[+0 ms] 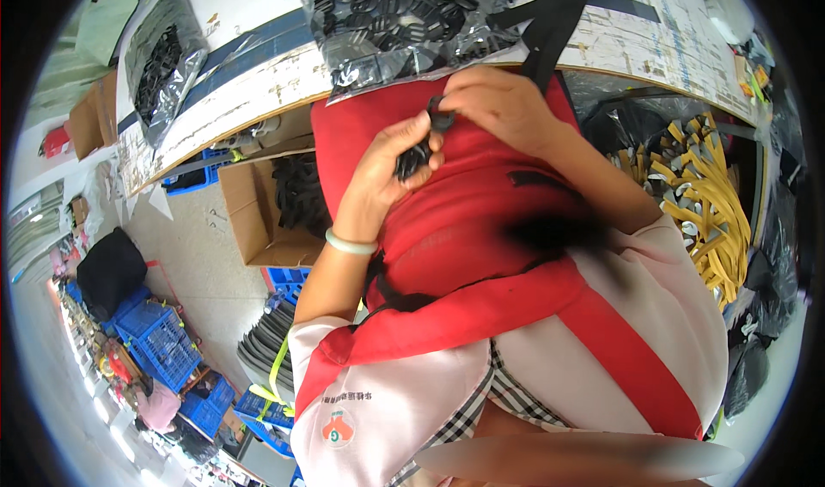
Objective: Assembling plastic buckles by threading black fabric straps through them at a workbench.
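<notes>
My left hand (388, 162) is closed round several small black plastic buckles (414, 159), held over my red apron (361, 130). At its thumb and fingertips, one black buckle (441, 116) sticks up. My right hand (498, 105) meets this buckle with its fingers bent and pinched together at the upper edge. Whether a strap end lies between those fingertips is too small to make out. A black webbing strap (550, 47) hangs over the table edge just behind my right hand. Beyond both hands, a clear plastic bag (344, 73) full of black buckles lies on the table.
The worn white table (258, 73) has a second bag of black parts (163, 66) at its left. Below stands a cardboard box (245, 212) with black straps. Yellow straps (709, 221) hang in a bundle at right. Blue crates (159, 345) stand on the floor at left.
</notes>
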`<action>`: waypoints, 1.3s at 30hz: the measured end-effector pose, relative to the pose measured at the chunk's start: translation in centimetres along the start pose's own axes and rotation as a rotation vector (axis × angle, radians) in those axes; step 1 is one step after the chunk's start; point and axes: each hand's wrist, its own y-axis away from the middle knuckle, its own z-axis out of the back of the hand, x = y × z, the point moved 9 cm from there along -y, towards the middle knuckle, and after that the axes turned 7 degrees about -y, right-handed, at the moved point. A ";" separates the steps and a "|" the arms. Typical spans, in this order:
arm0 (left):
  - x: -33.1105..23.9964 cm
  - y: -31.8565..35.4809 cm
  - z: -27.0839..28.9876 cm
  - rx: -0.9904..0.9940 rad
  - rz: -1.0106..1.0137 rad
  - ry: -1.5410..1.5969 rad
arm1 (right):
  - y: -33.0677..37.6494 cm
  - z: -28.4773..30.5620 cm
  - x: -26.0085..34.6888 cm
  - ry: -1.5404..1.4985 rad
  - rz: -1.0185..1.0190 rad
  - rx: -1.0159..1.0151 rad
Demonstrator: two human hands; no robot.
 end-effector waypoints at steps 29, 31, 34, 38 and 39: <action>-2.1 0.8 1.2 -0.232 -0.277 -0.333 | -3.6 9.8 4.7 0.467 -0.020 -0.249; -2.8 1.2 0.9 -0.277 -0.369 -0.323 | -3.6 8.8 9.8 0.326 -0.030 -0.191; -3.5 1.9 -0.3 -0.294 -0.431 -0.328 | -3.9 5.1 10.0 0.046 -0.174 -0.073; -4.1 2.9 -0.9 -0.326 -0.505 -0.419 | 0.4 -2.0 1.5 -0.662 -0.785 0.003; -4.3 3.3 -1.0 -0.365 -0.530 -0.467 | 1.6 -3.3 0.4 -0.795 -0.947 0.020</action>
